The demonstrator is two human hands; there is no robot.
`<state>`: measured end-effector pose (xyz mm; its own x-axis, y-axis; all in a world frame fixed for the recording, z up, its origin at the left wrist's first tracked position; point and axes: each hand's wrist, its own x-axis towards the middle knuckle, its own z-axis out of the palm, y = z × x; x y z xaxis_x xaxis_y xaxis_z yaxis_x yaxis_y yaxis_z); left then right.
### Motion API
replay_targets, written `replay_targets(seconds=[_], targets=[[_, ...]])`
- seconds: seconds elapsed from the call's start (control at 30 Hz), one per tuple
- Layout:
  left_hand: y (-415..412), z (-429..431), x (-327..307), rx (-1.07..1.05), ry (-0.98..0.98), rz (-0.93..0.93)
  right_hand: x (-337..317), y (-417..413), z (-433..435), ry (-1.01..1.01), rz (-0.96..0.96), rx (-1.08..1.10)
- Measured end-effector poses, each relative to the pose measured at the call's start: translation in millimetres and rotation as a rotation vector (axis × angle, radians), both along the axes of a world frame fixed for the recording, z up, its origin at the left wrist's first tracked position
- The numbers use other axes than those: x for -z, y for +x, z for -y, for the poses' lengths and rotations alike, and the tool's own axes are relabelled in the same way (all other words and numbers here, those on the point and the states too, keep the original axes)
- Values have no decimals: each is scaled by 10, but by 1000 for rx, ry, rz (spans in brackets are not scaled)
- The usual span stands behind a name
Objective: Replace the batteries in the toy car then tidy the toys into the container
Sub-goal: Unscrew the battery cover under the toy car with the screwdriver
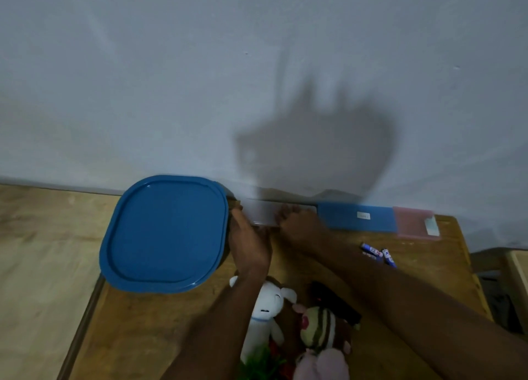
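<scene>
A large container with a blue lid [165,234] stands at the table's back left. A pale flat box [261,212] lies against the wall just right of it. My left hand [248,242] grips the box's left end, beside the container's rim. The right end is held by my right hand [300,225], fingers curled over it. Several blue batteries [377,252] lie loose to the right. A dark object, maybe the toy car [334,302], sits under my right forearm. A white plush [265,308], a striped plush [320,325] and a pink plush [323,362] are heaped near the front edge.
A blue flat box [357,217] and a pink box [414,222] lie along the wall at the back right. The wooden table [143,322] ends just left of the container and right of the pink box. Something green [260,362] lies by the plush toys.
</scene>
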<state>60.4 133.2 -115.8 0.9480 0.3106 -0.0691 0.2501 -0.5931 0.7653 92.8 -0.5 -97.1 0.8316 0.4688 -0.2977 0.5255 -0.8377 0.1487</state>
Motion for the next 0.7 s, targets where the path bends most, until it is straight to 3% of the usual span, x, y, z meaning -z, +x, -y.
replay_targets(seconds=[0.27,0.43,0.5,0.6,0.7], targets=[[12,-51,-30,-1,-41,10,-238,124,39,90,-101,70],[-11,-29,-64,17,-51,5,-426,287,288,509,-115,203],[-7,-29,-72,41,-50,-6,-428,296,359,660,41,232],[8,-58,-56,126,39,-63,-380,234,356,514,379,273],[3,-107,-49,161,77,-136,-299,147,292,482,483,322]])
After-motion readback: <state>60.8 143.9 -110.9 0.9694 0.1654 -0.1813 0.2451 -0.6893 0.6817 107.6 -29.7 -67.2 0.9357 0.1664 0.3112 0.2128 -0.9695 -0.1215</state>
